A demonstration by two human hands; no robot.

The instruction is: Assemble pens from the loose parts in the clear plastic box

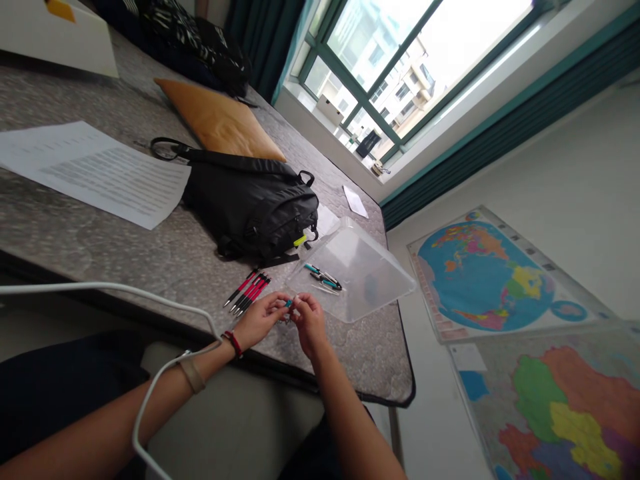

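My left hand (261, 320) and my right hand (311, 325) meet over the near edge of the mattress. Between their pinched fingertips is a small teal piece (289, 303), probably part of a pen; the fingers hide most of it. Just left of my hands, several red-and-black pens (248, 293) lie side by side. Beyond my right hand is a clear plastic box (367, 267). Several teal, black and clear pen parts (324, 280) lie at its left side.
A black backpack (250, 207) lies beyond the red pens, with an orange-brown envelope (225, 123) behind it. Printed paper (105, 173) is on the left. A white cable (165, 367) loops across my left forearm. Wall maps (485, 273) hang on the right.
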